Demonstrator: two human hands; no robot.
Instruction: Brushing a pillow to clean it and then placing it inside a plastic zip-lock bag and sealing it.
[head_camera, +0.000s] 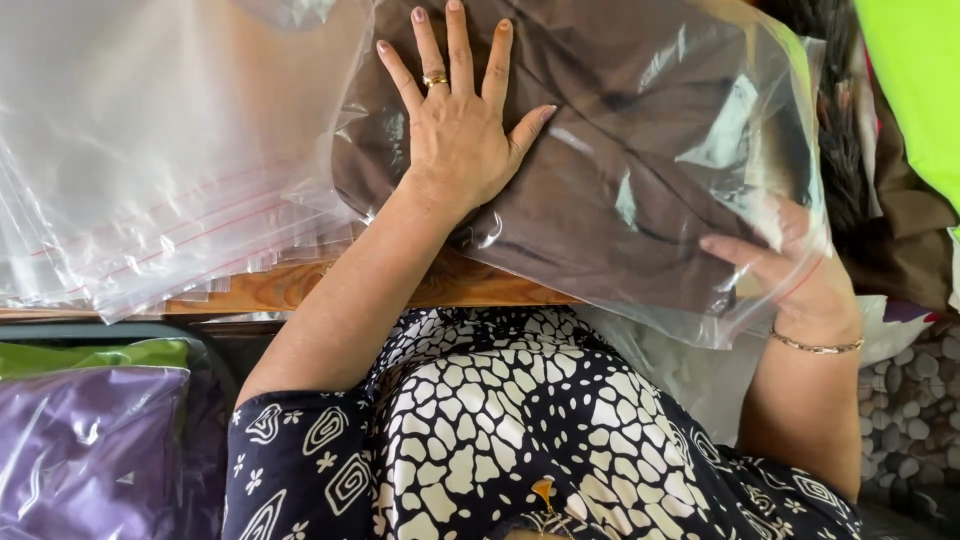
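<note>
The clear plastic bag (640, 190) of folded brown cloth (590, 130) lies on the wooden table (300, 285), long axis slanting down to the right. The left hand (460, 125) presses flat on top (fingers spread); the right hand (790, 265) seems slipped inside the bag's open lower-right end.

Right hand (800, 270) partly veiled inside clear bag (740, 130); brown cloth (600, 200) cut off at top edge; desk (300, 285) mostly covered.
</note>
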